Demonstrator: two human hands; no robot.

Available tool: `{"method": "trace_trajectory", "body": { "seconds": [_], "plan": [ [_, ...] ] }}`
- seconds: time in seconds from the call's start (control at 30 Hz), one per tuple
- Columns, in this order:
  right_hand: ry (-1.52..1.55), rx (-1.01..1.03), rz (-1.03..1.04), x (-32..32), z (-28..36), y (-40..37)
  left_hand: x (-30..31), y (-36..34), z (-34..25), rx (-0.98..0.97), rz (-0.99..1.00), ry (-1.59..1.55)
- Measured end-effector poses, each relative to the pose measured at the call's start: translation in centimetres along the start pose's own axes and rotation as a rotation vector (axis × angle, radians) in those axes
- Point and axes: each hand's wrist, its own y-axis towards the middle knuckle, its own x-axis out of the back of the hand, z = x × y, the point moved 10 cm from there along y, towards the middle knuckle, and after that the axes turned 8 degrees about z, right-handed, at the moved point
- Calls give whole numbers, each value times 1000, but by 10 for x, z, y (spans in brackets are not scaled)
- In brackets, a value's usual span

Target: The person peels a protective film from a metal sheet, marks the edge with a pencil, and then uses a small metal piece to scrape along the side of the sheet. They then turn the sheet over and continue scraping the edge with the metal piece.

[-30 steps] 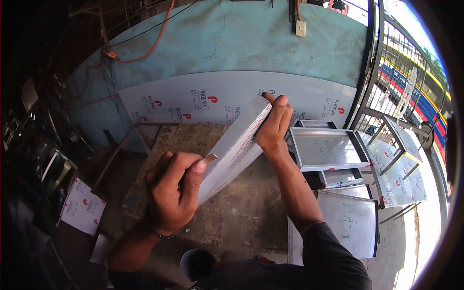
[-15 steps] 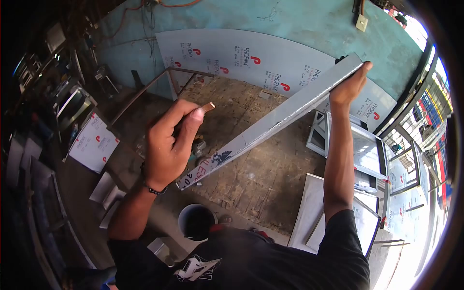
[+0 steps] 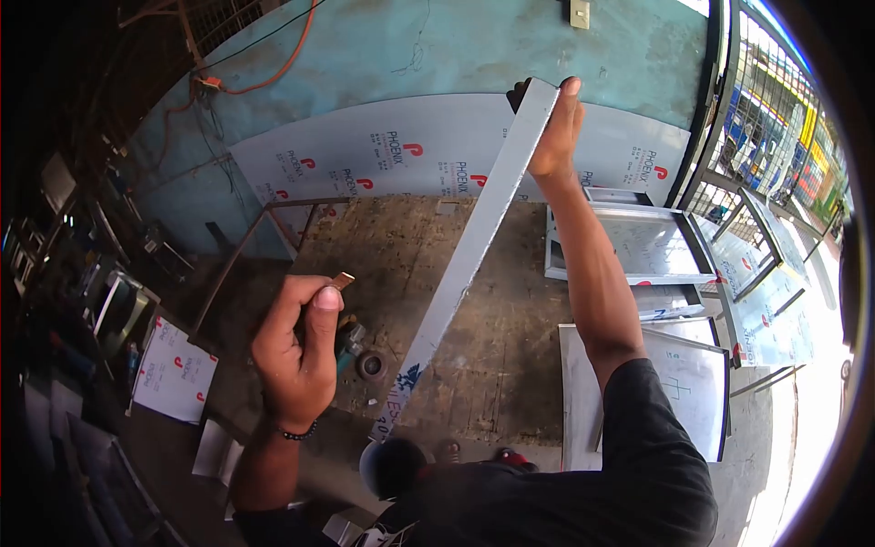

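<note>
My right hand (image 3: 558,137) is wrapped round the upper end of a long silver metal bar (image 3: 478,246). The bar slants down and to the left, and its lower end bears dark markings and handwritten letters. Between thumb and forefinger, my left hand (image 3: 301,351) pinches a small flat brownish strip (image 3: 343,280); I cannot make out what it is made of. That hand is to the left of the bar, apart from it. Below the hands is a worn wooden tabletop (image 3: 497,365), with a grinder-like tool (image 3: 349,342) and a round dark ring (image 3: 371,366) on it.
A film-covered sheet (image 3: 401,159) leans on the teal wall (image 3: 383,55). Metal frames and panels (image 3: 638,242) stand at the right. A bucket (image 3: 369,469) is by the table's near edge, close to the bar's lower end. Bent metal pieces (image 3: 217,451) lie at the lower left.
My right hand has shifted left, and the bar now stands steeper, its lower end farther down. My left hand has moved lower, still pinching the strip. The head view has turned too.
</note>
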Motion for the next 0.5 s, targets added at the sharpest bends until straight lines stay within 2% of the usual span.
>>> {"method": "trace_trajectory", "body": {
  "seconds": [0.1,0.2,0.27,0.37,0.47,0.5],
  "plan": [
    [28,-24,-103,11,-1,-3,-26,-1,-20,-133,79,57],
    [-49,-9,-60,17,-10,-6,-52,-15,-13,-108,123,-3],
    [-76,20,-41,16,-7,-12,-65,-19,-30,-329,140,125],
    [-59,106,163,-4,-5,-23,-78,-17,-32,-354,215,139],
    [-89,121,271,-12,-9,-37,-79,2,-39,-341,201,159],
    [-53,131,245,-9,-2,-40,-75,11,-39,-297,132,92]
  ]
}}
